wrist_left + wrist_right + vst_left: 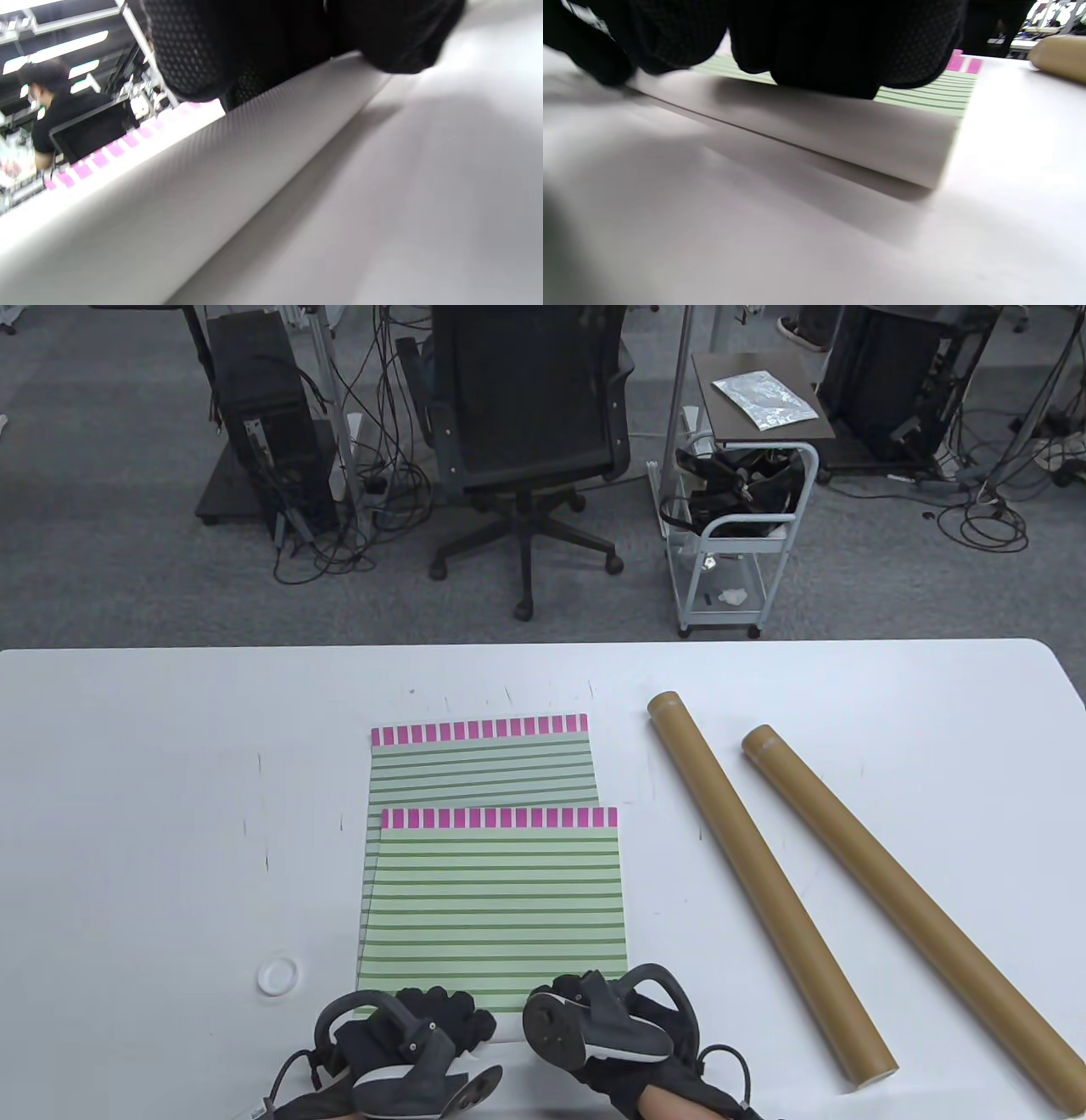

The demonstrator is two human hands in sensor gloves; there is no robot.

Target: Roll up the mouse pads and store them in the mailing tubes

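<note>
Lying on the white table [127, 814] are two green-striped mouse pads with pink-checked far edges, the top pad [496, 899] overlapping the near part of the lower pad [479, 759] and shifted slightly right. Two brown mailing tubes sit to the right of the pads, both slanting from far-left to near-right: the left tube [764, 891] is near the pads' right edge, and the right tube [899, 908] lies beside it, apart. A small white cap [278, 976] rests on the table just left of the top pad's near corner. Beyond the table stand a black office chair [526, 415], a white cart [738, 534] and a computer tower [263, 432] among floor cables; the left wrist view shows a person in black, blurred, in the background.

Both hands are at the top pad's near edge, which is lifted and curled over, showing its pale underside. The left hand [407, 1035] has its fingers [220, 46] curled onto the top of that roll near its left end. The right hand [611, 1018] has its fingers [840, 46] bent down over the raised edge near the right end, pressing on the fold. Each hand grips the pad's turned-up edge; nothing lies between the hands and the pad.
</note>
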